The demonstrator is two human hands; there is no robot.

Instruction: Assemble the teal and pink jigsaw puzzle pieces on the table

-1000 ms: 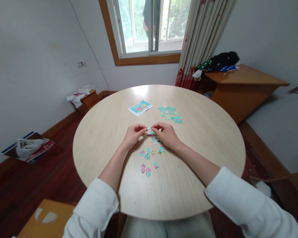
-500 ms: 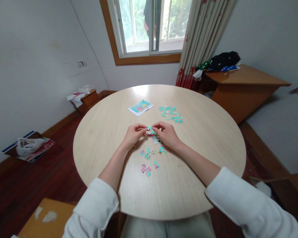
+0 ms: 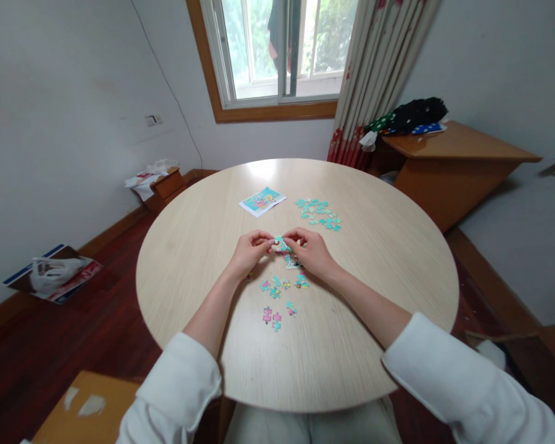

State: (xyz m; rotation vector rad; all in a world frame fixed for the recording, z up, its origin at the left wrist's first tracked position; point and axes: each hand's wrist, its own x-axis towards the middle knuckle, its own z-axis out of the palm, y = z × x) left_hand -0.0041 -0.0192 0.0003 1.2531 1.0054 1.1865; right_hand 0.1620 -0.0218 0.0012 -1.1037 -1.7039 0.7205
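Near the middle of the round table, my left hand (image 3: 251,251) and my right hand (image 3: 309,248) meet over a small cluster of jigsaw puzzle pieces (image 3: 280,241). Thumb and fingers of both hands pinch this cluster from its two sides. Partly under my right hand lies a flat patterned piece (image 3: 291,262). Closer to me are loose puzzle pieces (image 3: 275,287) in teal, pink and yellow. Pink pieces (image 3: 267,315) lie nearest the front edge. Beyond my hands rests a picture card (image 3: 263,201) with a teal scene on it.
A spread of teal puzzle pieces (image 3: 319,213) lies on the far right part of the round table (image 3: 180,246). A wooden desk (image 3: 462,148) with dark clothes (image 3: 411,116) stands at the back right. A cardboard box (image 3: 86,407) is on the floor at the lower left.
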